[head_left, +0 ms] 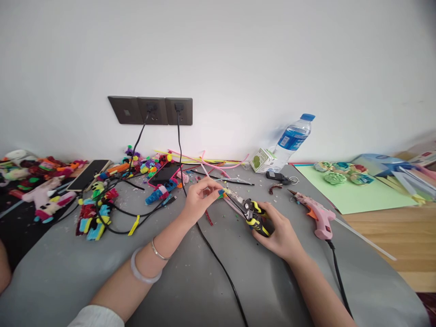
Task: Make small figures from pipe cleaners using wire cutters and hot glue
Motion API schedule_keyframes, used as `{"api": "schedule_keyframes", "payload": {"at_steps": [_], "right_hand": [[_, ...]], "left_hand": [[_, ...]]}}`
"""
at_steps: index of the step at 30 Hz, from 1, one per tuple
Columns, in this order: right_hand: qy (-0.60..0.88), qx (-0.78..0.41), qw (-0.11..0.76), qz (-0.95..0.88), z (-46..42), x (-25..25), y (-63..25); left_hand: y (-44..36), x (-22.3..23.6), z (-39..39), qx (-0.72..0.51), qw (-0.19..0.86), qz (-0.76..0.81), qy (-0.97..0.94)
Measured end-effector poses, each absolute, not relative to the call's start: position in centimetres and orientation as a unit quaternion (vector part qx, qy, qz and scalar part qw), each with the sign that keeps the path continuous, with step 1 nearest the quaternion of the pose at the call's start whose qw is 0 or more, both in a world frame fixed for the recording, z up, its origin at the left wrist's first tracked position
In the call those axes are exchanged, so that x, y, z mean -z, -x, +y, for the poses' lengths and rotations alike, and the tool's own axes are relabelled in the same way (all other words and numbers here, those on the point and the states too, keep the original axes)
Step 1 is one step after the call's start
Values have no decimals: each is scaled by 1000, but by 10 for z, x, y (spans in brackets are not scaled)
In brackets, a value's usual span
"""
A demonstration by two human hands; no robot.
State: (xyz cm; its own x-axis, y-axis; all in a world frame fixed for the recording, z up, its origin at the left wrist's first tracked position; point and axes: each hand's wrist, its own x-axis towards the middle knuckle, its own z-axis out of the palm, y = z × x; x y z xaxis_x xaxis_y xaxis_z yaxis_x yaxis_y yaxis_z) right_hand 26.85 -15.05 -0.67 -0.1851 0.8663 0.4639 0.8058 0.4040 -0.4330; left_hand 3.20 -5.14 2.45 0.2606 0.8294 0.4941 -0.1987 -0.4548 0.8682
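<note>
My right hand (pixel 281 229) is wrapped around the black-and-yellow handles of a pair of wire stripper pliers (pixel 254 213). The jaws point left, toward my other hand. My left hand (pixel 200 197) is closed in a pinch on a small green-and-orange piece (pixel 222 194) right by the plier tips. Its exact kind is too small to make out, and I cannot tell whether the jaws touch it. Strips of pipe cleaner (pixel 207 217) lie on the grey table (pixel 204 290) beneath and behind my hands.
A pink glue gun (pixel 320 213) lies at right, near a water bottle (pixel 294 138), small carton (pixel 261 160) and car key (pixel 275 176). Fuzzy pipe-cleaner figures (pixel 95 213) and a phone (pixel 89 175) are at left. A black cable (pixel 218 259) crosses the table. Another person's arm (pixel 3 268) shows at far left.
</note>
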Motion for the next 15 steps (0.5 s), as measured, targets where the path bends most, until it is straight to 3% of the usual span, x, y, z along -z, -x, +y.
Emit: {"api": "schedule_keyframes", "payload": {"at_steps": [15], "right_hand": [[550,-100,356,-749,-151,9,-272]], "left_hand": [[-33,-27,-53,-552,484,225,-641]]}}
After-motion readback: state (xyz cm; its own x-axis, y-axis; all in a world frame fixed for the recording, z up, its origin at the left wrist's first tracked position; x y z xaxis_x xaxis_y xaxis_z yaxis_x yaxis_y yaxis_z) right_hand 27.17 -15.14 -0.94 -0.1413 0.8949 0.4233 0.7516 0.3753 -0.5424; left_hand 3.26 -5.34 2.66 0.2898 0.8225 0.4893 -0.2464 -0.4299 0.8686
